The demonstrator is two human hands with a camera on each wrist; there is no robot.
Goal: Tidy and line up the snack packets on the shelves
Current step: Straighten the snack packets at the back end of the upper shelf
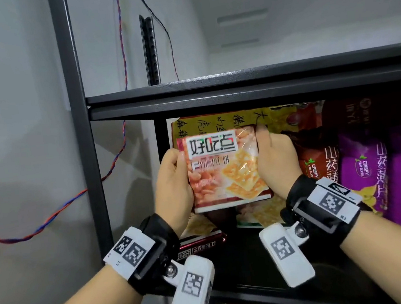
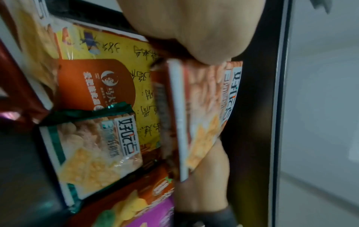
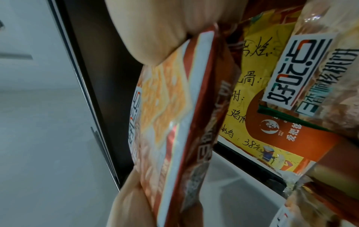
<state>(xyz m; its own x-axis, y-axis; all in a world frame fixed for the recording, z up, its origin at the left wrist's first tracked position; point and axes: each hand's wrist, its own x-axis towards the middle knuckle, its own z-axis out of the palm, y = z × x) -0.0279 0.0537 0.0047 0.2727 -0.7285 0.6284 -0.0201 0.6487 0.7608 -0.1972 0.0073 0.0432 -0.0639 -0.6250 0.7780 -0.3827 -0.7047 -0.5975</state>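
Observation:
I hold a red cracker packet (image 1: 224, 169) upright in front of the middle shelf, at its left end. My left hand (image 1: 173, 183) grips its left edge and my right hand (image 1: 276, 160) grips its right edge. The same red cracker packet (image 2: 205, 110) shows edge-on in the left wrist view, and the red cracker packet (image 3: 174, 122) edge-on in the right wrist view. Behind it leans a yellow packet (image 1: 218, 123) with handwritten characters. A green-edged cracker packet (image 2: 93, 150) lies below on the shelf. Another red packet (image 1: 201, 246) lies flat at the shelf front.
Purple yam-crisp bags (image 1: 368, 171) and an orange yam-crisp bag (image 1: 319, 162) stand to the right. The black upright post (image 1: 85, 145) bounds the left side. The upper shelf board (image 1: 236, 84) hangs just above. A red-blue cable (image 1: 51, 218) runs along the wall.

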